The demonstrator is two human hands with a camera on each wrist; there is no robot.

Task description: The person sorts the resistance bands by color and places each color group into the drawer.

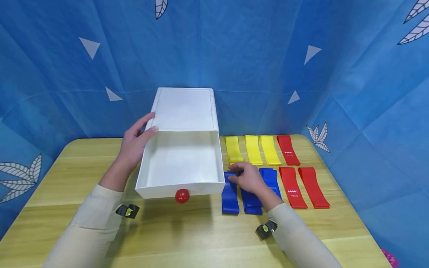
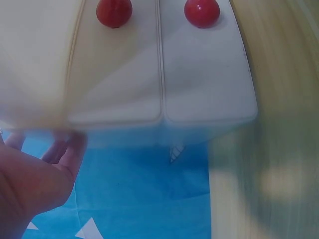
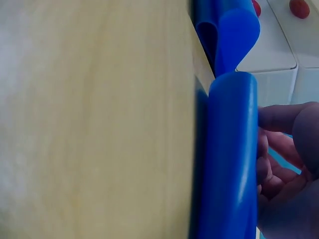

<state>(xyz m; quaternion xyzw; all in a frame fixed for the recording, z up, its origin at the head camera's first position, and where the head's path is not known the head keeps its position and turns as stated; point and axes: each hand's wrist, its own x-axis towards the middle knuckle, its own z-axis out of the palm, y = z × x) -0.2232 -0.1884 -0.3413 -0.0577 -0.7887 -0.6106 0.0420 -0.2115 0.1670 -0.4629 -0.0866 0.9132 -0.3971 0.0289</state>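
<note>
My left hand (image 1: 132,143) rests against the left side of a white drawer cabinet (image 1: 186,108), thumb and index fingertips at its top edge. The top drawer (image 1: 157,190), with a red knob (image 1: 182,196), is pulled out and its inside is bare. My right hand (image 1: 249,178) is over the blue resistance bands, near the middle band (image 1: 252,203). Its thumb and index finger stand apart, and the thumb overlaps the left blue band (image 1: 230,197). In the right wrist view, the fingertips are right at the far end of a folded blue band (image 3: 232,164).
Right of the cabinet lie a third blue band (image 1: 270,180), three yellow bands (image 1: 253,150) and three red bands (image 1: 292,188) on the wooden table (image 1: 201,238). Two lower drawers with red knobs (image 2: 202,12) show in the left wrist view. A blue curtain (image 1: 251,67) hangs behind.
</note>
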